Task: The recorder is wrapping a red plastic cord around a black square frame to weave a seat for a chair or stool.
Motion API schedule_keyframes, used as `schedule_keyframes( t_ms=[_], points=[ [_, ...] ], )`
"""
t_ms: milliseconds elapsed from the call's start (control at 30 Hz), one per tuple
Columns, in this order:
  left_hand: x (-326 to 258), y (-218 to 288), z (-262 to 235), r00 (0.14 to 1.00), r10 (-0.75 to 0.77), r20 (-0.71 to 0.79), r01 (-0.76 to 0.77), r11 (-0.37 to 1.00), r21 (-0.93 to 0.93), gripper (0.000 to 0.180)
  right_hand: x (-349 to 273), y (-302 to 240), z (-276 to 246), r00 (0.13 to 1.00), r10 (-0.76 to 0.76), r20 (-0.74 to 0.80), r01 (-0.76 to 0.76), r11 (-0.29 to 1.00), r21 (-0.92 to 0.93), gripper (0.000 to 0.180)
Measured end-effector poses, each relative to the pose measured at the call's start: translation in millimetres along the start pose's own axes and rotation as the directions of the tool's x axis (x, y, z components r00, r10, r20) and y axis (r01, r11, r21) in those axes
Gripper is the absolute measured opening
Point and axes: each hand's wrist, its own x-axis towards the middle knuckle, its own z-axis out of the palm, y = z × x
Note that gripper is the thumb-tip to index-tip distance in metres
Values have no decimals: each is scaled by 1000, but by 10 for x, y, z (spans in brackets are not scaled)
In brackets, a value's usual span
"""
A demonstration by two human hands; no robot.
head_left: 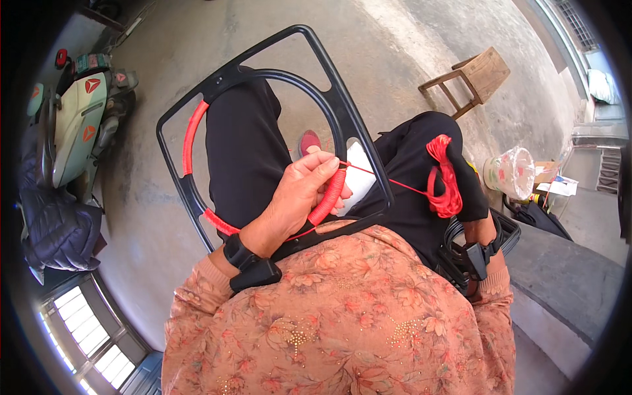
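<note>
A black frame with a round inner ring rests across my lap, tilted. Red cord is wound tightly round parts of the ring, with one wrapped stretch at its left and another under my left hand. My left hand is closed, thumb and fingers pinching the red cord at the ring. From there the cord runs taut to a looped red cord bundle by my right knee. My right hand, in what looks like a black glove, is closed at the bundle; its fingers are hard to make out.
A small wooden stool stands on the concrete floor ahead. To the right are a clear plastic tub and a grey ledge. A scooter with a dark padded jacket is at left. Black cables lie beside my right wrist.
</note>
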Motion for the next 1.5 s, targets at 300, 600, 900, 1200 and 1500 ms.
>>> schedule_keyframes(
  t_ms=[300,600,900,1200,1500],
  points=[
    [-11,49,-2,999,-30,-40,31,999,30,12,219,-141,1081,764,-625,159,418,292,-860,28],
    [-22,-4,-51,987,-90,130,109,983,-151,19,201,106,1410,849,5,529,-117,977,178,24],
    [77,-102,-119,999,47,15,-46,999,-23,16,377,114,1318,759,33,650,40,995,-97,34],
    [65,-45,-51,997,72,-12,-71,997,28,10,52,340,947,850,116,514,177,856,-486,45],
    [5,54,4,1000,-12,16,11,998,65,20,185,307,805,953,-83,291,-57,895,443,27]
  ],
)
